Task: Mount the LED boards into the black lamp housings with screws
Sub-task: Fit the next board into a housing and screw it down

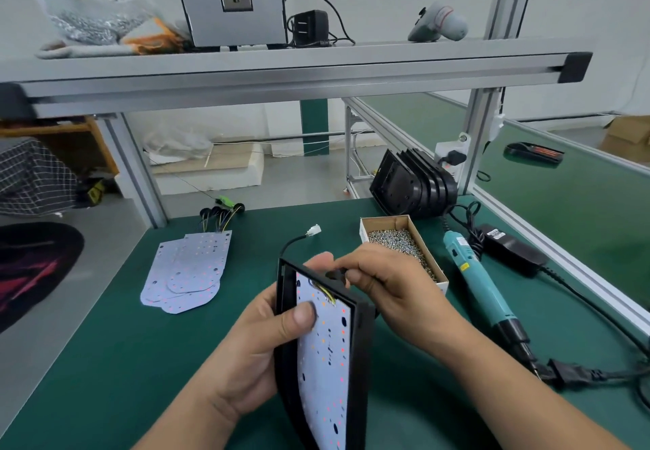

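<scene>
The left hand (pixel 256 340) is gripping one black lamp housing (pixel 362 344) upright over the bench (pixel 105 344), its thumb pressing the LED board (pixel 327 361) into it. The right hand (pixel 383 281) is pinching a black cable grommet (pixel 336 275) at the housing's top edge. I'd say this board is only being seated: the screwdriver (pixel 482 288) is lying untouched right of that hand, the screw box (pixel 385 223) is sitting just beyond it, and loose boards (pixel 190 270) are waiting beyond the left hand.
</scene>
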### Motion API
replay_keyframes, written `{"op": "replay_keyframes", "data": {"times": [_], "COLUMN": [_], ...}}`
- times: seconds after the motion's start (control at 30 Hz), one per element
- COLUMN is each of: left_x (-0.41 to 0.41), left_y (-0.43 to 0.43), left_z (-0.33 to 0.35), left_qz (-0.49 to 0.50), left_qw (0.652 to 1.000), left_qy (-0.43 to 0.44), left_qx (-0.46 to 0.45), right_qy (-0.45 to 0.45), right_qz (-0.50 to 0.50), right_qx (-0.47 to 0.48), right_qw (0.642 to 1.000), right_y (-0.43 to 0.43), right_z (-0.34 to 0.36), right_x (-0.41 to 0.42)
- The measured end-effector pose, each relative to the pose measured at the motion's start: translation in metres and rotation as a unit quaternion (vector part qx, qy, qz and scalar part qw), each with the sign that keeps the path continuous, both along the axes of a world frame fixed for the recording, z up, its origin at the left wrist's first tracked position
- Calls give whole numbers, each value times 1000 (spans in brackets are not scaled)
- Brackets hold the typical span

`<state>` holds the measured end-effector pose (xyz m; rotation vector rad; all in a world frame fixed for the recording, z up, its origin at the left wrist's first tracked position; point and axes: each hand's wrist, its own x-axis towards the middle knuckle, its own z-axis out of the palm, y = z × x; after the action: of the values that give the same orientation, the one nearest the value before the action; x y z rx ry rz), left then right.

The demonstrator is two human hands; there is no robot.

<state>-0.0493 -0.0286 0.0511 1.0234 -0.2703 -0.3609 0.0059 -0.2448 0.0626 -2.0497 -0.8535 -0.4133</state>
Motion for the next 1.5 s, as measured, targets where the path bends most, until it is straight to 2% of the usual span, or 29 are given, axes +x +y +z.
{"op": "replay_keyframes", "data": {"times": [0.27, 0.53, 0.73, 0.93, 1.17, 1.5], "left_x": [0, -3, -6, -5, -4, -2], "left_y": [-5, -2, 1, 3, 7, 14], "left_z": [-1, 1, 0, 0, 1, 1], "left_qz": [25, 38, 18, 33, 37, -22], "left_qw": [999, 996, 998, 997, 999, 998], "left_qy": [32, 66, 36, 48, -3, -27], "left_qx": [-6, -43, -50, -48, -15, -60], "right_qy": [10, -36, -60, -80, -108, -138], "right_qz": [-26, -43, -36, -46, -62, -63], "right_qx": [-53, -62, -65, -62, -59, -51], "right_qw": [998, 997, 995, 994, 990, 987], "right_y": [5, 13, 10, 5, 0, 0], "right_z": [1, 4, 8, 9, 12, 11], "right_x": [-5, -8, -8, -7, -10, -11]}}
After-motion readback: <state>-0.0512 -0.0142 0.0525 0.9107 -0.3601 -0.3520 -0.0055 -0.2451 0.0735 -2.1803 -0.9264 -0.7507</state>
